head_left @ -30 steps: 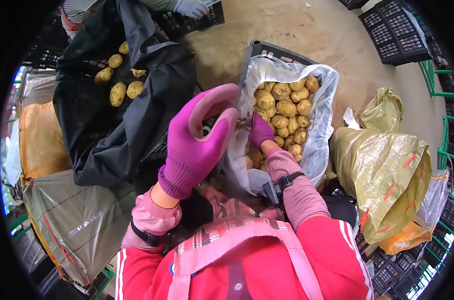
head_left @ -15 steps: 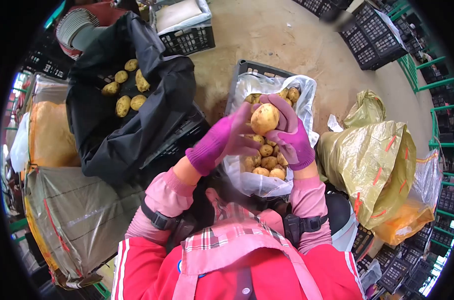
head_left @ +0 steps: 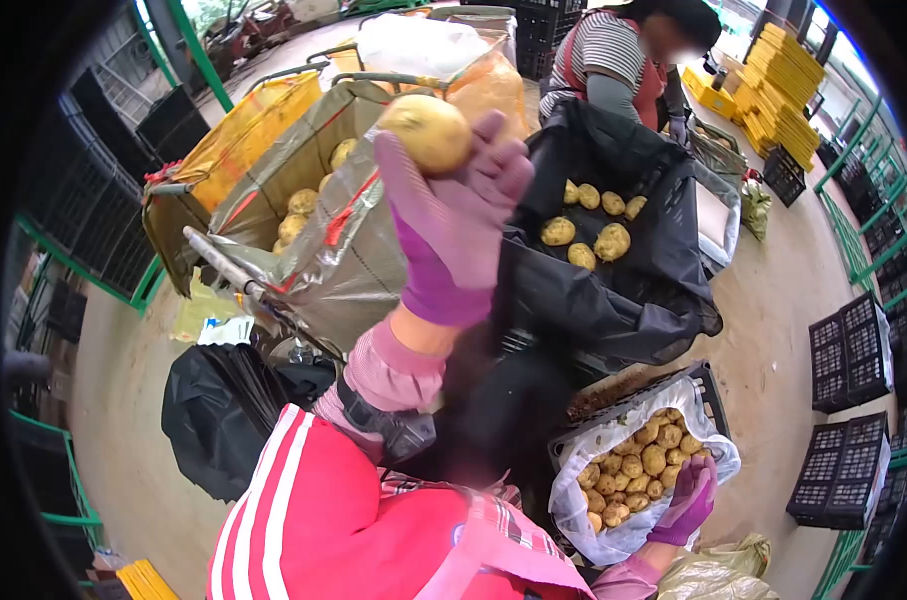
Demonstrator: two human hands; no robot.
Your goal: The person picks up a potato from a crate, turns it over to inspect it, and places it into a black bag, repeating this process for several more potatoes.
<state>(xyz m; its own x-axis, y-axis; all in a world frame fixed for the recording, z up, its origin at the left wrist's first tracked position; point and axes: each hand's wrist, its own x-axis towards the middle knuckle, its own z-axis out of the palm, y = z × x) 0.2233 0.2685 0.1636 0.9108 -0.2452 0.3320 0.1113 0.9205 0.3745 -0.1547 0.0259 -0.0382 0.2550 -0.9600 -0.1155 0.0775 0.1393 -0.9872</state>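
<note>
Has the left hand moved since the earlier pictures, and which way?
Yes. Judged against the black-lined crate, the left hand went from its right side, near the white-lined crate, to its left.

No legible text, brand, number or sign. Blue-and-white packet (head_left: 226,331), lower left of the left hand (head_left: 452,205): markings too small to read; blue-edged badge (head_left: 461,533) on red top (head_left: 324,505), left of the right hand (head_left: 690,497): also unreadable.
</note>
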